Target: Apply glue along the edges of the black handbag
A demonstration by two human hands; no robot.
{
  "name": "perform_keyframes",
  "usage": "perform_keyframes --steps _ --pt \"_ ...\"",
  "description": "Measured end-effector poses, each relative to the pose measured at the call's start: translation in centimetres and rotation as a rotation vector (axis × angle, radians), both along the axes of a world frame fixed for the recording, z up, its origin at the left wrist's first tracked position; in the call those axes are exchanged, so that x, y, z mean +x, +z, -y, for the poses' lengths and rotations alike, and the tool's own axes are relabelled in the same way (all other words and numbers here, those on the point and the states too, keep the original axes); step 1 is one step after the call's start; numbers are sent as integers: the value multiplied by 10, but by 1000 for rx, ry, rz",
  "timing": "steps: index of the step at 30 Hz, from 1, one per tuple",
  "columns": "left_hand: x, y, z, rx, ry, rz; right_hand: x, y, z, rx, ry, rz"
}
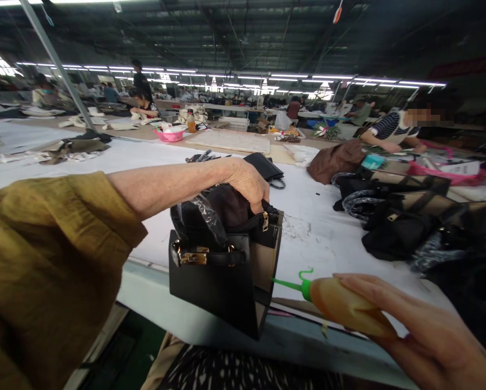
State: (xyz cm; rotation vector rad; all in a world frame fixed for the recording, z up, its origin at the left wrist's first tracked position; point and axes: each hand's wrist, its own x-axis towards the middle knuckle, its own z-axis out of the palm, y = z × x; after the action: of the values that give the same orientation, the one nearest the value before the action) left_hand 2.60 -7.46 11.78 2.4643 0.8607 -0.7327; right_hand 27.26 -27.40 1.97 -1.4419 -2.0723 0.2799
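A black handbag [210, 284] with gold hardware stands at the table's front edge, its right side panel open and showing a beige inside. My left hand [249, 181] reaches over the bag, fingers closed on the dark lining by the zipper pull; the fingertips are partly hidden. In my right hand [413, 319] is a squeeze bottle [344, 303] of amber liquid with a green nozzle. The nozzle tip points left, close to the bag's open side. Clear plastic wraps the bag's handle [210, 216].
Several black bags [405, 211] lie on the right of the white-covered table [316, 238]. A brown cloth bundle [336, 161] sits behind them. Farther back are a pink basket [170, 135] and a bottle [191, 122]. A co-worker [393, 130] works at the right.
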Motion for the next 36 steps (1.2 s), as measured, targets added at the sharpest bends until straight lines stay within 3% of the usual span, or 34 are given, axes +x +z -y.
perform_keyframes --steps 5,12,21,29,36 --pt "2 -1 -3 80 -34 6 3 -12 -11 -29 148 45" --pt "-3 -11 -16 227 -69 83 9 -41 -28 -52 52 25" --pt "-6 -21 -15 326 -69 65 4 -67 -54 -111 -24 -70" --pt "-5 -46 4 491 -105 70 -4 -100 -72 -90 -71 -118" --pt "-7 -74 33 579 -122 112 -8 -114 -81 -134 -65 -172"
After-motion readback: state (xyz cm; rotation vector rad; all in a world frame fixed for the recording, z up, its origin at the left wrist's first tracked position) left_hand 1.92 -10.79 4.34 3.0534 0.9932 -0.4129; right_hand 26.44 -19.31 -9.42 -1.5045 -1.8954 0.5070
